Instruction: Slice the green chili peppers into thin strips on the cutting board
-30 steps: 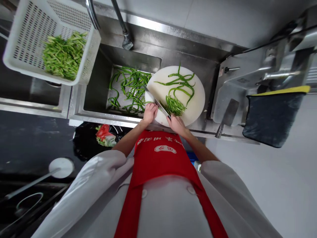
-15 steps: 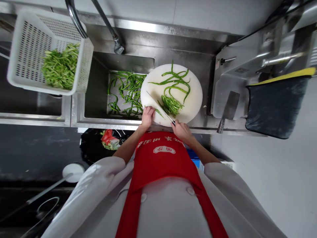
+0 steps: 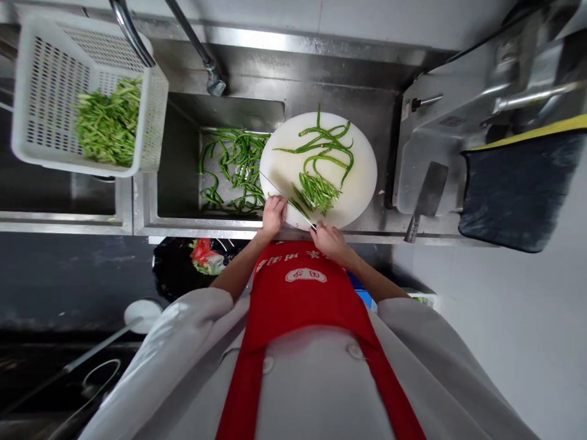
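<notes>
My right hand (image 3: 329,242) is closed round the dark handle of a knife (image 3: 275,186), whose thin blade slants up and left over the front of a round white cutting board (image 3: 362,195). Curled fingers of my left hand (image 3: 274,214) press a green chili pepper at the board's front-left edge, right against the blade; the pepper is mostly hidden. Beyond the blade lies a pile of cut pepper strips (image 3: 320,193). Several whole long green peppers (image 3: 328,146) are spread across the far part of the board.
More long green peppers (image 3: 241,156) lie in the sink basin (image 3: 178,159) left of the board. A white perforated basket (image 3: 153,116) with cut green pieces stands at the far left, under a faucet (image 3: 215,82). On the right are a cleaver (image 3: 431,189) and a dark cloth (image 3: 518,189).
The knife has shifted left and closer to my left hand, its blade now over the pepper that showed beside it. My right hand moved slightly left with it.
</notes>
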Demonstrator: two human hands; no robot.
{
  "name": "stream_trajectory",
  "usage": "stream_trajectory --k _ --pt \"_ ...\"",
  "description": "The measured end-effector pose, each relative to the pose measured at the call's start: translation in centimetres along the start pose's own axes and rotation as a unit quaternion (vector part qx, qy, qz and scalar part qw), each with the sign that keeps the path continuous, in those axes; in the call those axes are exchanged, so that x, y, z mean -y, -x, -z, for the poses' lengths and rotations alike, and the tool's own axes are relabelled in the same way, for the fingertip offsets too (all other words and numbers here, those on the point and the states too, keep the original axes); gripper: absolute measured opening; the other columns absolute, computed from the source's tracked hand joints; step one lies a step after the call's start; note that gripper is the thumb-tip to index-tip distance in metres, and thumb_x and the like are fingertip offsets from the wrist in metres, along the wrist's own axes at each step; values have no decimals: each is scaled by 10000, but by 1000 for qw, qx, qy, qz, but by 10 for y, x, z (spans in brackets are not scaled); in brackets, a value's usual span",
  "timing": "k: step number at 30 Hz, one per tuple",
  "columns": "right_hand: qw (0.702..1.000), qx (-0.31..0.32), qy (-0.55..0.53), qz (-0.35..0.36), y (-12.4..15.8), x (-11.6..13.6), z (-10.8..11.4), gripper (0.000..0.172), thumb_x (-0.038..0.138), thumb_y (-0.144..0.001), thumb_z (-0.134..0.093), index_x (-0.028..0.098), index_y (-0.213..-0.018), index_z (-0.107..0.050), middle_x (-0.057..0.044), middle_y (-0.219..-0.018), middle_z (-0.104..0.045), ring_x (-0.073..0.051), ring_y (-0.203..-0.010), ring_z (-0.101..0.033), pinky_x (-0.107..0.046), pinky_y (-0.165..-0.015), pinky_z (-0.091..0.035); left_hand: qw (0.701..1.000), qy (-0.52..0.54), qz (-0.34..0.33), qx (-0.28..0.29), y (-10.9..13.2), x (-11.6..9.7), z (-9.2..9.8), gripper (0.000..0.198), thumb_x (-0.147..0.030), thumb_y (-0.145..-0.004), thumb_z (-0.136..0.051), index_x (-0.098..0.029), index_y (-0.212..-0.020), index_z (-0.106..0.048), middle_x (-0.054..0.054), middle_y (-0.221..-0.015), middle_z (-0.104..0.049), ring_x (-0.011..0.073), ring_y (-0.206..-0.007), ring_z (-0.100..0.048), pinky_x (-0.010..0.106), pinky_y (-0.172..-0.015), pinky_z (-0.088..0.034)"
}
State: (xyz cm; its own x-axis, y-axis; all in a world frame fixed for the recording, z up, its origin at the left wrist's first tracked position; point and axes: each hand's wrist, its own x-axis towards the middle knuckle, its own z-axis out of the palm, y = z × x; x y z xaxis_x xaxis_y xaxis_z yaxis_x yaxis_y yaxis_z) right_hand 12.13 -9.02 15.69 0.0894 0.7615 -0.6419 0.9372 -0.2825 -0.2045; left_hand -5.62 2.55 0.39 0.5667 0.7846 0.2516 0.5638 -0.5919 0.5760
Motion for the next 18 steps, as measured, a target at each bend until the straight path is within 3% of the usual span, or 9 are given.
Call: stream_trajectory --k 6,12,18 --pt "1000 -9 -27 -3 -16 -8 0 499 472 -1071 -266 128 -1280 -561 -185 -1094 -717 -290 -1058 -682 -342 -911 -474 998 10 49 -47 -3 7 9 247 -318 -1021 -439 -201 -1055 -654 102 -1058 -603 235 -1015 -538 408 -943 -483" --pt "999 -9 -13 -46 4 -38 1 507 492 -1070 -256 127 -1253 -558 -187 -1049 -719 -289 -1025 -689 -331 -885 -467 999 20 25 -7 2 -3 -1 260 -296 -1023 -415 -196 -1038 -654 108 -1067 -609 243 -1033 -528 417 -955 -482" --pt "1000 7 2 -4 10 -14 -4 480 454 -1071 -272 110 -1275 -536 -196 -1049 -724 -299 -1006 -696 -340 -874 -477 999 28 23 8 6 -4 -4 257 -275 -1020 -403 -208 -1009 -651 101 -1032 -601 244 -1037 -538 403 -926 -483"
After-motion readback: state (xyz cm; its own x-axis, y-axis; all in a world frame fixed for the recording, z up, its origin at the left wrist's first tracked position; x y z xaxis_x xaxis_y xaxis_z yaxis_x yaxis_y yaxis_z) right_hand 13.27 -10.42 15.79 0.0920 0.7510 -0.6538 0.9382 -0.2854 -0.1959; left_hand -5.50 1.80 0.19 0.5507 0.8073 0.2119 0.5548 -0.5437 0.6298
